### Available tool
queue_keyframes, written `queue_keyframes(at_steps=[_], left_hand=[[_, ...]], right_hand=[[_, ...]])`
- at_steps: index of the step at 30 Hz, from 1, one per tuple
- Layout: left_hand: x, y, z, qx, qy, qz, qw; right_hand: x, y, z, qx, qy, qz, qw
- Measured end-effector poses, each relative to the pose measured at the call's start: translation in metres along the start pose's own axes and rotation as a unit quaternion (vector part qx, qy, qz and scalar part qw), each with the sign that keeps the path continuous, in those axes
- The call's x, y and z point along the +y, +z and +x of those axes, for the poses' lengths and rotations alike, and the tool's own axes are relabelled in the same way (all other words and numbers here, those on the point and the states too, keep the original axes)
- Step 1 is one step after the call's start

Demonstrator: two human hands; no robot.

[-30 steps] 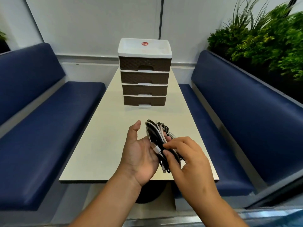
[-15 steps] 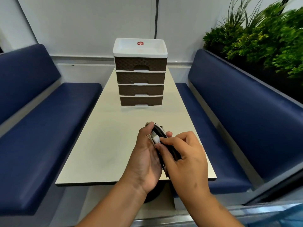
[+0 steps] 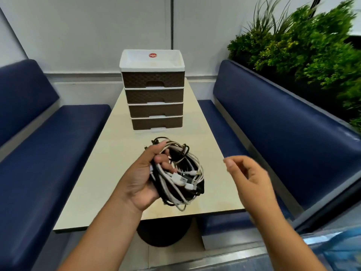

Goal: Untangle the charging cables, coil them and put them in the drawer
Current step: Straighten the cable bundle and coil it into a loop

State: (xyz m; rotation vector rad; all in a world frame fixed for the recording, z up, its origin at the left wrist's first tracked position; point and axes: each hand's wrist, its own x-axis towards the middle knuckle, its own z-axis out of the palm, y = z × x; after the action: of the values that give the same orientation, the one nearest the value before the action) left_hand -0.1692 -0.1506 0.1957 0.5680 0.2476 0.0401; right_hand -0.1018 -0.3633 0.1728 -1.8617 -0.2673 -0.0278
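— Black and white strands, all knotted into one bundle: the charging cables [image 3: 178, 174] sit in the left hand [image 3: 143, 178], held above the near half of the desk [image 3: 101, 173].

— How is that hand gripping them?

— Its fingers [image 3: 163, 159] curl through the loops and clench the bundle against the palm (how many cables there are I can't count; the strands overlap too much). A few white plugs show near the middle, though their type is hard to make out.

— And the other hand?

— The right hand [image 3: 248, 178] hangs apart from the bundle, off to the right, blurred, fingers loosely bent and holding nothing.

— The drawers?

— The drawer unit [image 3: 153, 98] stands at the far end of the desk, four brown fronts all pushed in, so the insides are hidden. Blue benches [image 3: 48, 145] flank the desk, cut off at the edges; plants [image 3: 304, 45] are at upper right.
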Motion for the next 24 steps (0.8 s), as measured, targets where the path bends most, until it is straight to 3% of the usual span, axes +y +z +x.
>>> queue_keyframes(at_steps=[2, 4, 6, 9, 12, 18, 21, 24], left_hand=[[0.004, -0.002, -0.001, -0.035, 0.003, -0.001, 0.999], [0.004, -0.002, -0.001, -0.063, 0.014, -0.001, 0.998], [0.002, -0.001, -0.001, -0.086, 0.024, 0.000, 0.996], [-0.002, 0.001, -0.001, -0.117, 0.032, -0.009, 0.993], [-0.006, -0.003, -0.002, -0.146, 0.029, -0.033, 0.988], [-0.008, -0.020, -0.003, -0.168, 0.019, -0.051, 0.984], [-0.007, -0.024, -0.004, -0.166, 0.018, -0.048, 0.985], [-0.003, -0.029, -0.004, -0.222, -0.006, -0.063, 0.973]], right_hand=[[0.017, 0.008, -0.003, -0.057, 0.180, 0.106, 0.976], [0.024, 0.019, -0.010, -0.139, 0.304, 0.247, 0.909], [0.021, 0.028, -0.015, -0.237, 0.320, 0.374, 0.838], [0.001, 0.033, -0.014, -0.302, 0.269, 0.457, 0.792], [-0.015, 0.036, -0.008, -0.268, 0.250, 0.508, 0.780], [-0.030, 0.047, -0.008, -0.199, 0.238, 0.484, 0.818], [-0.030, 0.053, -0.010, -0.196, 0.248, 0.490, 0.812], [-0.027, 0.053, -0.008, -0.223, 0.252, 0.490, 0.805]])
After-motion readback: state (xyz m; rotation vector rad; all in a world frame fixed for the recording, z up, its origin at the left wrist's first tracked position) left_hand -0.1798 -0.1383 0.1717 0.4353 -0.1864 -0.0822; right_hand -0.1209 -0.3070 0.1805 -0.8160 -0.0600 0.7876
